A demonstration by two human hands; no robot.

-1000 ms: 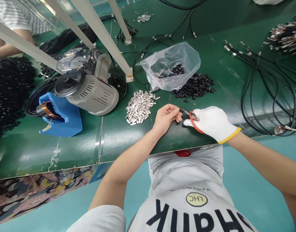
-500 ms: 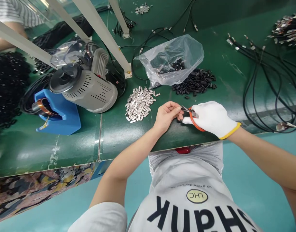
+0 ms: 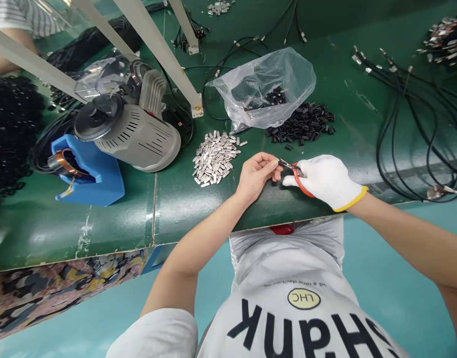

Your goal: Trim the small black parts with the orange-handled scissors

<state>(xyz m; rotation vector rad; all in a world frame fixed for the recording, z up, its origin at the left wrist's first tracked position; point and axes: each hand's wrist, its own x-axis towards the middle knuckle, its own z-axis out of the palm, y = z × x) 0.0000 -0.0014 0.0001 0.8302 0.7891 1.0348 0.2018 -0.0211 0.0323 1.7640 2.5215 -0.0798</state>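
My right hand (image 3: 325, 180), in a white glove with a yellow cuff, is wrapped round red-handled pliers (image 3: 302, 183). Their narrow metal jaws point left and meet the fingertips of my left hand (image 3: 259, 175). That hand is bare, with thumb and forefinger pinched on a small dark piece at the jaws, too hidden to name. Just left of it lies a heap of small silver metal connector pieces (image 3: 214, 158). Beyond both hands is a pile of small black pieces (image 3: 306, 123), partly behind an open clear plastic bag (image 3: 247, 84) with more black pieces inside.
A grey machine (image 3: 139, 134) and a blue tape dispenser (image 3: 113, 184) stand on the left of the green table (image 3: 198, 214). White posts (image 3: 165, 54) rise behind them. Black cables (image 3: 411, 124) lie coiled at right. Another person's arm (image 3: 16, 47) shows at upper left.
The pliers and gloved hand have shifted very slightly, and more of the metal jaws shows. My left hand keeps its pinch in nearly the same place. The whole view has moved a little.
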